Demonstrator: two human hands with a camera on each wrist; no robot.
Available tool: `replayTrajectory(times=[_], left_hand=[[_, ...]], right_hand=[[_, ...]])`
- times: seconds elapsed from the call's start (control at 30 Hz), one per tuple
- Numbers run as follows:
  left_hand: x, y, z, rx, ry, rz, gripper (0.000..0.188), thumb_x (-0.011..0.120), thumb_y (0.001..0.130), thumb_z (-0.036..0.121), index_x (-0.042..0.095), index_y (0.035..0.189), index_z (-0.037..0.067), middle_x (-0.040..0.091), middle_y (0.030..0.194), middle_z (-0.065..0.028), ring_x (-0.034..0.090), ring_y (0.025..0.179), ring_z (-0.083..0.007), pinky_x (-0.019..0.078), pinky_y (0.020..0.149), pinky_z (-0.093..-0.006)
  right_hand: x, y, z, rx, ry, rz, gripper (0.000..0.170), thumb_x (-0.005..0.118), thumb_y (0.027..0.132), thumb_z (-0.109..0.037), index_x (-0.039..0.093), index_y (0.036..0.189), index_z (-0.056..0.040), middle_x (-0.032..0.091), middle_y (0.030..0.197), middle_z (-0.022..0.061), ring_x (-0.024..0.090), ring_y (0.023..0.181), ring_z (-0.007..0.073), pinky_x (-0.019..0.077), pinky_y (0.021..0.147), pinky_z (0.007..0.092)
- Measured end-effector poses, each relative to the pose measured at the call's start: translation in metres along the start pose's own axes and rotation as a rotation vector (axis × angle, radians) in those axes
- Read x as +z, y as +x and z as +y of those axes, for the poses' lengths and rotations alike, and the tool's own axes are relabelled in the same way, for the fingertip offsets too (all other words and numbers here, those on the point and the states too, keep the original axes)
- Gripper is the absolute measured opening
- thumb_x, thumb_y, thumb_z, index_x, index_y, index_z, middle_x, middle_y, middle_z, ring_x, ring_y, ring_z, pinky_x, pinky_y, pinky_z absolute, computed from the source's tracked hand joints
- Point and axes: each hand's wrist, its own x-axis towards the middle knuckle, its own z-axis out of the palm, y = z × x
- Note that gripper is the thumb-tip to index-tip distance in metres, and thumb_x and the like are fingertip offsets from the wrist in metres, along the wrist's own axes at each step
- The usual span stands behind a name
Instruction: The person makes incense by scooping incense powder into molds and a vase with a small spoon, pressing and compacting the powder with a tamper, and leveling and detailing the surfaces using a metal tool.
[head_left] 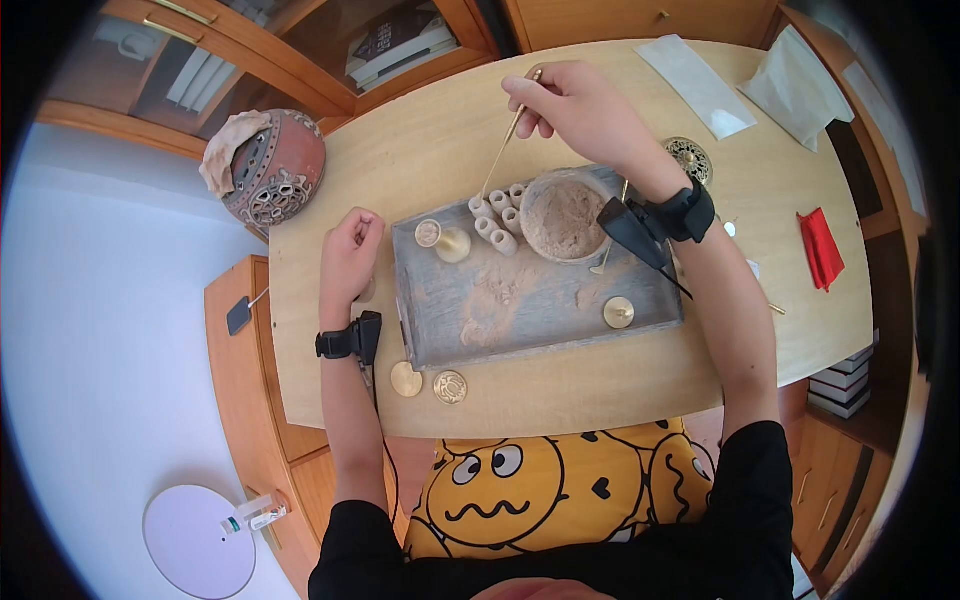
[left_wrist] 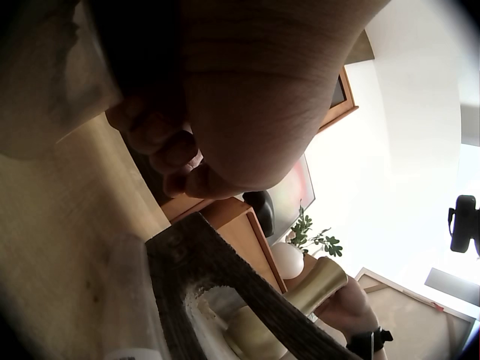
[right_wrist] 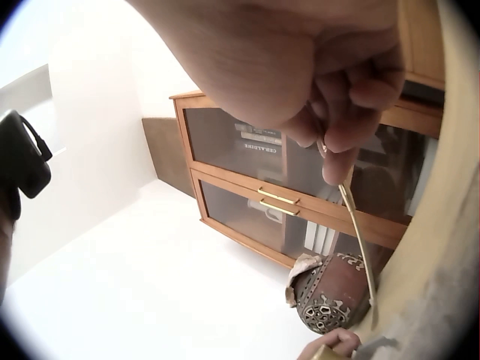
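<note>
My right hand (head_left: 585,105) pinches a thin brass rod (head_left: 508,141) between thumb and fingers. Its lower tip meets one of several small hollow clay-coloured tubes (head_left: 502,241) standing in a grey wooden tray (head_left: 540,345). Beside the tubes, a bowl (head_left: 528,235) holds brown powder (head_left: 565,218). A flared brass piece (head_left: 455,245) with powder in its top stands at the tray's left. The left hand (head_left: 350,255) rests on the table left of the tray, fingers loosely curled and nothing visible in them. In the right wrist view the brass rod (right_wrist: 360,240) slants down from the fingertips.
Brown powder is scattered over the tray, where a brass knobbed disc (head_left: 619,312) also lies. Two brass discs (head_left: 407,380) sit near the front edge. An openwork pot (head_left: 290,160) stands left; plastic bags (head_left: 695,85), a brass lattice lid (head_left: 689,160) and a red pouch (head_left: 822,250) lie right.
</note>
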Motion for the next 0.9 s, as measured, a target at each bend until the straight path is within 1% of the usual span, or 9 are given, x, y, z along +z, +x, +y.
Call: replayTrajectory(times=[0.13,0.33,0.4,0.5,0.63,0.7,0.73,0.8,0.9], left_hand=[[0.0,0.0,0.002,0.003,0.003,-0.001,0.016,0.059,0.096,0.014,0.059,0.087,0.001,0.045,0.066,0.0067,0.037,0.06,-0.0017,0.029,0.052,-0.0216],[0.0,0.0,-0.002,0.005,-0.001,-0.004,0.016,0.059,0.096,0.014,0.059,0.087,0.001,0.046,0.067,0.0066,0.038,0.061,-0.0018,0.0302,0.053,-0.0213],[-0.001,0.001,-0.002,-0.003,0.003,-0.006,0.016,0.059,0.096,0.014,0.059,0.087,0.001,0.046,0.067,0.0066,0.038,0.061,-0.0018,0.0305,0.053,-0.0212],[0.0,0.001,-0.003,-0.01,0.008,-0.008,0.016,0.059,0.096,0.014,0.059,0.088,0.001,0.046,0.068,0.0064,0.039,0.061,-0.0019,0.0309,0.053,-0.0212],[0.0,0.001,0.0,-0.009,0.01,-0.005,0.016,0.059,0.096,0.014,0.059,0.087,0.001,0.046,0.068,0.0062,0.039,0.061,-0.0019,0.0312,0.053,-0.0212],[0.001,0.001,-0.002,0.014,0.005,0.017,0.017,0.059,0.095,0.014,0.059,0.086,0.0,0.046,0.063,0.0039,0.039,0.058,-0.0034,0.0317,0.052,-0.0231],[0.002,0.002,-0.001,0.038,0.002,0.036,0.017,0.059,0.094,0.013,0.059,0.085,-0.001,0.045,0.058,0.0015,0.038,0.054,-0.0048,0.0322,0.05,-0.025],[0.0,0.001,0.0,0.002,0.019,0.014,0.017,0.059,0.095,0.014,0.059,0.086,0.0,0.047,0.063,0.0036,0.04,0.058,-0.0034,0.0324,0.052,-0.0229],[0.0,0.001,0.001,-0.023,0.024,-0.005,0.017,0.059,0.097,0.015,0.058,0.087,0.0,0.049,0.069,0.0057,0.041,0.063,-0.0019,0.0329,0.055,-0.0208]], right_hand=[[0.008,-0.005,-0.006,-0.036,-0.05,0.007,0.039,0.057,0.098,-0.033,0.067,0.085,0.0026,0.067,0.069,0.0049,0.058,0.063,0.0095,0.0462,0.059,0.025],[0.015,-0.016,-0.026,-0.242,-0.271,0.051,0.035,0.057,0.098,-0.029,0.067,0.087,0.0022,0.066,0.065,0.008,0.059,0.056,0.0155,0.0456,0.056,0.0302],[0.017,-0.018,-0.028,-0.377,-0.367,0.107,0.035,0.06,0.094,-0.028,0.063,0.078,0.003,0.062,0.066,0.0192,0.063,0.064,0.0355,0.0495,0.062,0.0416],[0.01,-0.02,-0.038,-0.361,-0.366,0.115,0.034,0.06,0.093,-0.027,0.064,0.079,0.0037,0.06,0.066,0.0215,0.06,0.064,0.0388,0.048,0.061,0.0442],[-0.015,-0.02,-0.041,-0.301,-0.411,0.094,0.034,0.058,0.093,-0.026,0.064,0.08,0.0041,0.059,0.066,0.022,0.061,0.064,0.0382,0.0479,0.062,0.0445],[-0.026,-0.018,-0.038,-0.213,-0.564,-0.091,0.036,0.055,0.094,-0.027,0.065,0.078,0.0037,0.062,0.067,0.0201,0.063,0.064,0.0366,0.0501,0.064,0.0429],[-0.026,-0.017,-0.035,-0.212,-0.565,-0.088,0.036,0.055,0.094,-0.027,0.065,0.078,0.0037,0.062,0.067,0.0201,0.063,0.064,0.0366,0.0501,0.064,0.0429],[-0.023,-0.014,-0.022,-0.121,-0.524,-0.19,0.04,0.055,0.097,-0.029,0.064,0.076,0.0042,0.063,0.06,0.0115,0.063,0.057,0.0209,0.0494,0.058,0.0336],[-0.017,-0.007,-0.011,-0.001,-0.316,-0.328,0.042,0.055,0.097,-0.03,0.064,0.073,0.0031,0.063,0.059,0.0087,0.062,0.056,0.0163,0.0491,0.057,0.0314]])
